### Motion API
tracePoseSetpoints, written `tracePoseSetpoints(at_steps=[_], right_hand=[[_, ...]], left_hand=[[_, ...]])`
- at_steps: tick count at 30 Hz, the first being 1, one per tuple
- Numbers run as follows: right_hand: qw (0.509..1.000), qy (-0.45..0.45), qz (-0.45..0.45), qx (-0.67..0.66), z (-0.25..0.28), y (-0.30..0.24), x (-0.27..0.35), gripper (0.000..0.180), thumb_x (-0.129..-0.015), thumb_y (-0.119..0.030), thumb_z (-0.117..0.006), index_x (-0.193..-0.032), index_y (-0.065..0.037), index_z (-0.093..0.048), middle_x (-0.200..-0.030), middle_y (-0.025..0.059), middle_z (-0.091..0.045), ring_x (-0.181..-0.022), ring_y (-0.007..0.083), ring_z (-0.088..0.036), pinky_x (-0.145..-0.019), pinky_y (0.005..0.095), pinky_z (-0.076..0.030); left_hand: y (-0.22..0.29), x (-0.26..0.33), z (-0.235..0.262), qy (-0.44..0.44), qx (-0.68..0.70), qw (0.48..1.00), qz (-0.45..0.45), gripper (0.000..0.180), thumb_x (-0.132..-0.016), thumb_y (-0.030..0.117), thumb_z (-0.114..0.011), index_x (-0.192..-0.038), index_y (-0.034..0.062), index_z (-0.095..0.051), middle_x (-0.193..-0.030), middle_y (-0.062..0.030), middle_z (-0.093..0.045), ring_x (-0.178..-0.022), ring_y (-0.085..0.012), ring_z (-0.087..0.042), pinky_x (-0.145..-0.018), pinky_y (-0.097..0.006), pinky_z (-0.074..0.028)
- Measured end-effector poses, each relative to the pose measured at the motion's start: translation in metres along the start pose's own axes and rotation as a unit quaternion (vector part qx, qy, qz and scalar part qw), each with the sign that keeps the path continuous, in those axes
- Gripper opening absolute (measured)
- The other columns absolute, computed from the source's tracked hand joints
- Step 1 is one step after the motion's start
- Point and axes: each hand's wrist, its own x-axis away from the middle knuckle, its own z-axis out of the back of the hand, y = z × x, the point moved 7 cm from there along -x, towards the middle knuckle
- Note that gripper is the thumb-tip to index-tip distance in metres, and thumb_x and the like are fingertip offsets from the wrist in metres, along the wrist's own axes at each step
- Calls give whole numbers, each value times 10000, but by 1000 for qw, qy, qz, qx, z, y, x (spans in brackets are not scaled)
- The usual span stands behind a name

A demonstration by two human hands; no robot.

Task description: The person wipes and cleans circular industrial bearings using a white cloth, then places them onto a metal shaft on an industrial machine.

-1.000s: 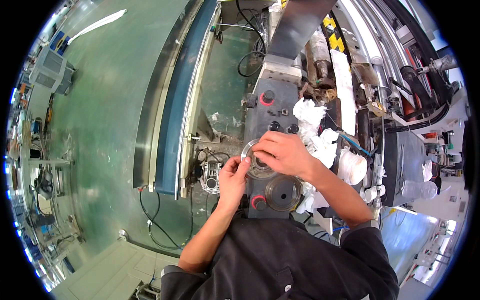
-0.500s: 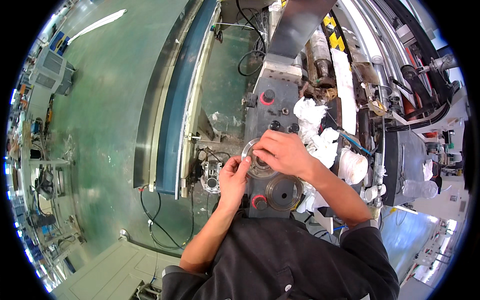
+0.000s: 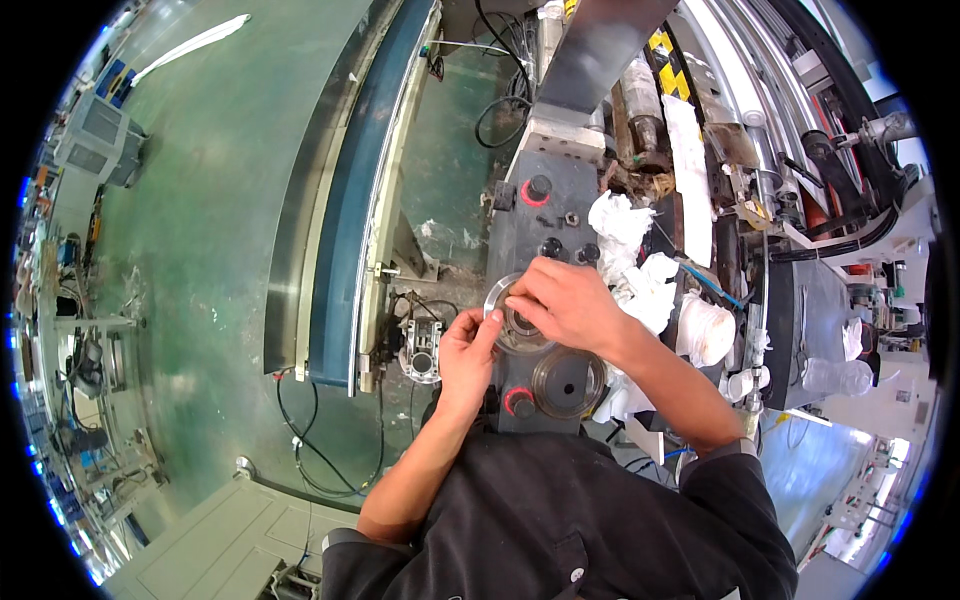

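A shiny metal ring (image 3: 496, 291) stands tilted over a round metal fitting (image 3: 528, 343) on the dark machine plate (image 3: 565, 213). My left hand (image 3: 468, 348) is closed, pinching the ring's near left edge between thumb and fingers. From the right, my right hand (image 3: 568, 300) is closed too, its bent fingertips pressed at the ring's inner side. The hand covers part of the fitting. Just nearer to me lies a second round fitting, a dark disc (image 3: 568, 384) with a pale rim and a central hole.
Black knobs with red collars (image 3: 536, 190) rise from the plate, along with a loose nut (image 3: 572, 218). Crumpled white cloths (image 3: 650, 290) lie along the right side, near rollers. Left stands a blue conveyor belt (image 3: 350, 230); a metal post (image 3: 605, 60) rises at the far end.
Both hands hold nearly the same place at the ring. Only a slight shift of the whole view shows.
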Motion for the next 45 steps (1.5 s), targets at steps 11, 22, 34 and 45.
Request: tracePoseSetpoints(at_steps=[11,22,34,45], right_hand=[[999,48,18,-11,4,-3,1,200,-791,-226,-674,-774,-51,-578,-724,63,-549,-606,241,-571,-518,338,-454],[997,78,-6,6,7,-3,4,207,-781,-234,-682,-738,-56,-587,-707,57,-560,-601,228,-575,-518,328,-457],[992,39,-118,25,22,12,-4,261,-794,-339,-658,-737,-90,-603,-732,39,-578,-623,222,-596,-532,328,-469],[973,-34,-165,158,26,66,-47,176,-807,-253,-602,-857,-100,-671,-840,76,-627,-797,280,-622,-689,396,-489]], left_hand=[[1,0,-1,4,2,1000,13,169,-892,235,-613,-880,68,-592,-742,47,-531,-600,-26,-452,-529,-182,-356],[2,0,-3,-6,7,1000,13,161,-894,232,-608,-858,77,-582,-742,49,-527,-596,-28,-448,-534,-184,-357],[1,-1,1,-2,21,1000,13,165,-889,224,-615,-829,74,-579,-725,38,-541,-591,-38,-458,-531,-191,-358],[-1,-1,-1,-4,29,1000,-1,161,-890,206,-618,-883,47,-596,-733,44,-549,-613,-22,-455,-547,-186,-355]])
